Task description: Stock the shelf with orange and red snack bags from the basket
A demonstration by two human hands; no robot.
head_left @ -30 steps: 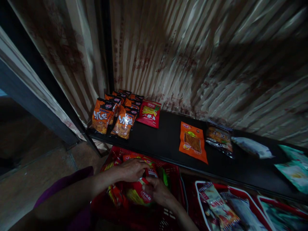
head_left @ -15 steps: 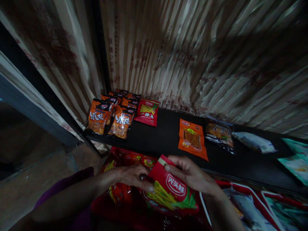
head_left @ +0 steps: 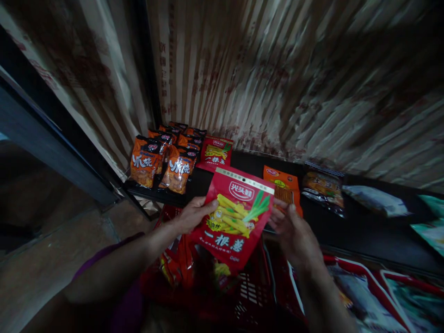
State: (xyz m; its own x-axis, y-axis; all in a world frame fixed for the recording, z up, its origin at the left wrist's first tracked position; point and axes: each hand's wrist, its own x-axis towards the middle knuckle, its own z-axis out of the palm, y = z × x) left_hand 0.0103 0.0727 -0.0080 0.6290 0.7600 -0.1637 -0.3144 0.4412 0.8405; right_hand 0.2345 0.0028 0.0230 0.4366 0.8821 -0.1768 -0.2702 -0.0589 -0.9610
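Observation:
A red snack bag (head_left: 239, 212) with yellow sticks and a green onion printed on it is upright, front toward me, above a red basket (head_left: 253, 289). My left hand (head_left: 194, 215) grips its left edge, thumb on the front and fingers behind. By the bag's right edge is my right hand (head_left: 293, 231), its thumb and fingers apart; whether its fingertips touch the bag is unclear. Behind, a matching red bag (head_left: 217, 153) leans at the back of the black shelf (head_left: 357, 231), beside several orange-and-black snack bags (head_left: 178, 170).
An orange flat packet (head_left: 282, 182), a clear-and-brown packet (head_left: 322, 185), a whitish packet (head_left: 376, 200) and green packets (head_left: 433, 236) lie along the shelf. Below right stand more red baskets (head_left: 391, 296) holding packets. A dark metal post (head_left: 79, 134) rises at left; striped sheeting (head_left: 277, 83) hangs behind.
The red bag has been raised from over the basket and turned upright, face toward me. My left hand now holds its left edge; my right hand has released the top and moved to its right side.

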